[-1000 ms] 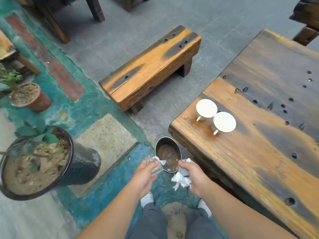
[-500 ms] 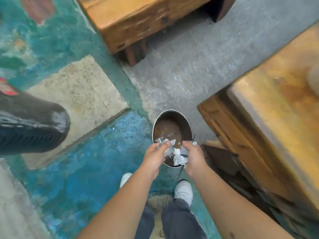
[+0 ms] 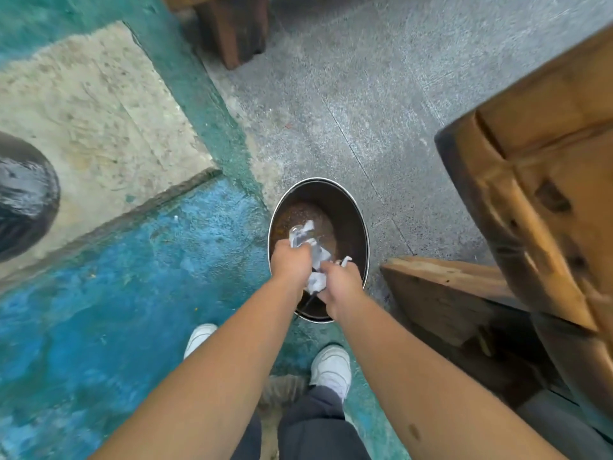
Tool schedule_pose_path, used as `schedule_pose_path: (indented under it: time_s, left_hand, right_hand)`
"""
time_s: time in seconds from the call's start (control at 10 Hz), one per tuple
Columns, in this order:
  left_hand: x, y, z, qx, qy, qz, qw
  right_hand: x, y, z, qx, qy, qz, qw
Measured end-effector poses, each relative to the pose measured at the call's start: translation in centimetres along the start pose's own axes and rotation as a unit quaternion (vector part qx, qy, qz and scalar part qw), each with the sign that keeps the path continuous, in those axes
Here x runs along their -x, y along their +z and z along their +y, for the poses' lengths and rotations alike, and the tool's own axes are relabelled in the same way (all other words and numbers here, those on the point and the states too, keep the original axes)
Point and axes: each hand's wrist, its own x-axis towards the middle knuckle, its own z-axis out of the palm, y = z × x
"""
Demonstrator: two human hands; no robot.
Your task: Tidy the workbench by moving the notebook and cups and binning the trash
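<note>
A round metal bin point(image 3: 356, 224) with a rusty brown bottom stands on the floor just ahead of my feet. Both my hands are inside its mouth. My left hand point(image 3: 290, 262) is closed on a crinkled clear and white wrapper point(image 3: 300, 234) that sticks up past the fingers. My right hand point(image 3: 341, 283) grips crumpled white paper point(image 3: 315, 281), which shows between the two hands. The workbench point(image 3: 544, 161) fills the right edge; its top, the cups and the notebook are out of view.
A wooden foot of the workbench point(image 3: 441, 287) lies right of the bin. A dark leg of the low bench point(image 3: 238, 28) stands at the top. A black plant pot point(image 3: 23, 197) sits at the left edge. My white shoes point(image 3: 331, 366) are below the bin.
The camera has tipped down and closer, so the cups left the view. Both hands went down into the bin's mouth, still holding the trash.
</note>
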Motion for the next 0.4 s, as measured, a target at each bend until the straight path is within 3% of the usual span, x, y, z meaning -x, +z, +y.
schedule_pose_path:
  time_s: [0.2, 0.3, 0.4]
  left_hand:
    - [-0.3, 0.1, -0.3, -0.002, -0.009, 0.001, 1.000]
    - [0.9, -0.4, -0.5, 0.007, -0.003, -0.055, 0.998]
    - [3.7, -1.5, -0.5, -0.060, 0.012, -0.086, 0.994]
  right_hand:
    - [0.5, 0.0, -0.2, 0.009, 0.016, 0.021, 1.000]
    - [1.4, 0.0, -0.6, -0.020, 0.007, 0.016, 1.000]
    - [3.6, -1.1, -0.4, 0.025, -0.006, -0.001, 1.000]
